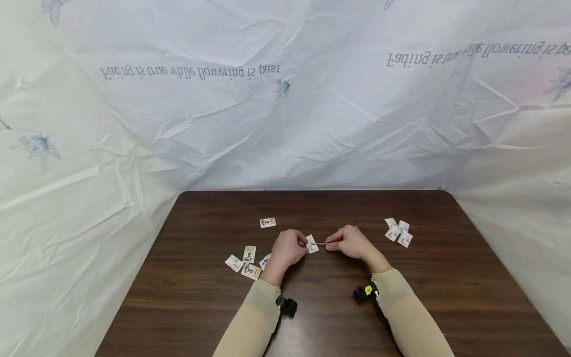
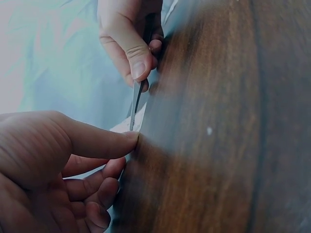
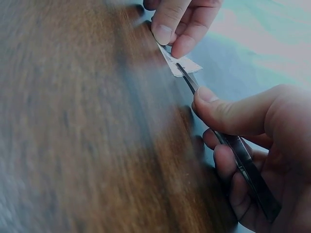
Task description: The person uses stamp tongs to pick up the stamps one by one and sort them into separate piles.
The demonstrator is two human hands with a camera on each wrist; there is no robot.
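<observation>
A small white printed card [image 1: 312, 246] lies between both hands near the middle of the brown table. Its left edge is pinched by my left hand [image 1: 289, 248], thumb on top. From the other side my right hand [image 1: 350, 242] holds slim metal tweezers [image 3: 250, 177] between thumb and fingers. In the right wrist view the tweezers' tips rest on the card's printed face, close to the left hand's fingertips. The left wrist view shows the two thin tweezer arms [image 2: 136, 99] close together, with the left thumb partly covering the card.
Several printed cards [image 1: 251, 271] lie left of the left forearm, one partly hidden behind it. A single card [image 1: 268, 222] lies farther back. Several whitish cards [image 1: 393, 233] form a loose cluster at the right. A white printed sheet [image 1: 285, 124] hangs behind the table [image 1: 446, 297].
</observation>
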